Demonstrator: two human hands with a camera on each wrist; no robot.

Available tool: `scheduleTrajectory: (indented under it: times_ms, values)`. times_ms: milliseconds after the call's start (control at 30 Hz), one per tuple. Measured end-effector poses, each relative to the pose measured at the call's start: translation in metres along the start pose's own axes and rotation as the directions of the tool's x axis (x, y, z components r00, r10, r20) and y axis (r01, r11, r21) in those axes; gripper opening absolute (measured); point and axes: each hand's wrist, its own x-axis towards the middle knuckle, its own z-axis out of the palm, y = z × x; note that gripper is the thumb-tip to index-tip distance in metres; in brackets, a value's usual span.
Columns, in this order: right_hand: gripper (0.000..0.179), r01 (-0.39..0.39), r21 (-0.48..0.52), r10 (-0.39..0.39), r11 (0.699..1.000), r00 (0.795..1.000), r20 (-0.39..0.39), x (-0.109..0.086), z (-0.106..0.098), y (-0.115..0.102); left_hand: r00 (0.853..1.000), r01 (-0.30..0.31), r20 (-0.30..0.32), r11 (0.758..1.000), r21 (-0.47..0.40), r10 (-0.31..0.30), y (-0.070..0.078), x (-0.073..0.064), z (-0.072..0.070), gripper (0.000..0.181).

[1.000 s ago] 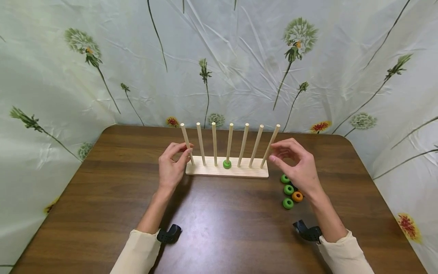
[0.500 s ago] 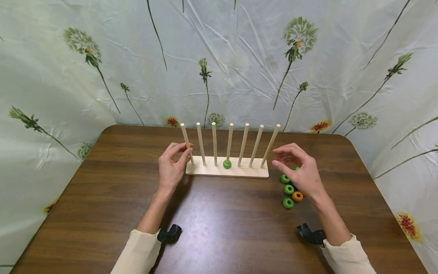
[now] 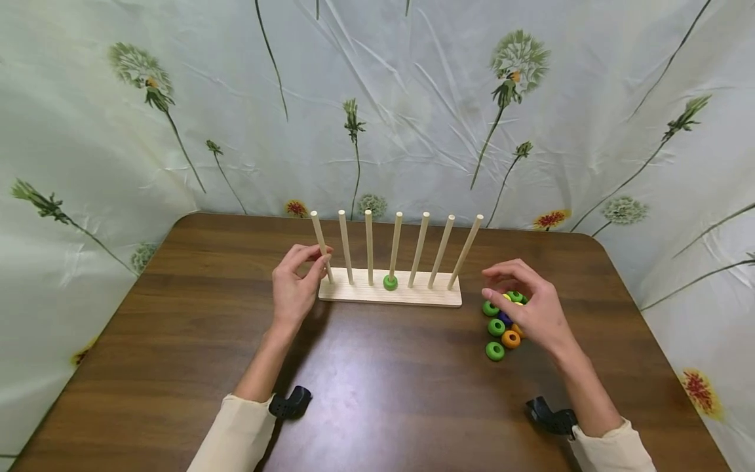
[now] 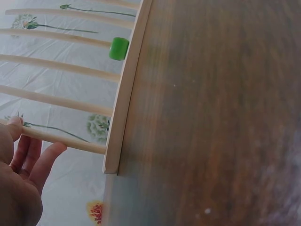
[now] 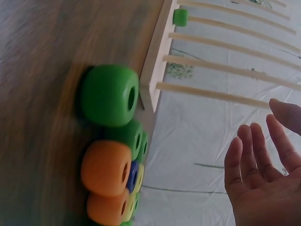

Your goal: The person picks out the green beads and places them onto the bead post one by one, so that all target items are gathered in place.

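A pale wooden board (image 3: 360, 295) carries a row of several upright pegs. One green bead (image 3: 390, 282) sits at the foot of the middle peg. My left hand (image 3: 293, 288) pinches the leftmost peg (image 4: 80, 142) between thumb and fingers, low on its length. Over a cluster of loose beads, my right hand (image 3: 533, 305) hovers with relaxed, slightly bent fingers and nothing in them. The cluster includes green beads (image 3: 495, 351), orange beads (image 5: 107, 167), a dark blue bead (image 3: 504, 319) and yellow ones. The hand partly covers these in the head view.
The brown wooden table (image 3: 377, 406) bears the board near its far side. Behind it hangs a pale cloth (image 3: 401, 131) printed with dandelions. A black wrist strap (image 3: 290, 402) is on the left forearm, another strap (image 3: 551, 415) on the right.
My right hand has drawn away from the rightmost peg, to the right and slightly down, over the loose beads. More of the beads now show. The left hand stays on its peg.
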Motion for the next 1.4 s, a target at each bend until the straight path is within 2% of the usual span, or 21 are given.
scheduleTrajectory:
  times_ms: [200,567,733,1000,1233,1400]
  values:
    - [0.028,-0.03,-0.019,0.03,0.999,1.0,0.003,-0.005,-0.005,0.008,1.0,0.012,-0.01,1.0,0.003,-0.012,0.001,-0.001,0.0,0.017]
    - [0.03,-0.073,-0.154,0.091,0.985,0.99,0.11,-0.009,-0.007,0.021,1.0,-0.006,-0.018,1.0,-0.006,0.006,-0.001,-0.001,-0.001,0.016]
    - [0.033,-0.086,-0.204,0.113,0.975,0.986,0.123,-0.011,-0.008,0.027,1.0,0.002,-0.004,1.0,-0.01,-0.002,-0.003,-0.001,0.002,0.016]
    - [0.036,-0.127,-0.229,0.169,0.965,0.97,0.172,-0.01,-0.007,0.033,1.0,-0.009,-0.024,1.0,0.012,0.009,-0.002,0.0,0.002,0.016]
    - [0.039,-0.121,-0.244,0.177,0.962,0.959,0.222,-0.009,-0.006,0.038,1.0,-0.014,-0.021,1.0,0.013,0.014,-0.002,0.0,0.001,0.016]
    - [0.04,-0.132,-0.271,0.197,0.954,0.954,0.227,-0.008,-0.004,0.042,1.0,-0.013,-0.017,1.0,0.018,0.014,-0.001,-0.001,0.002,0.015]
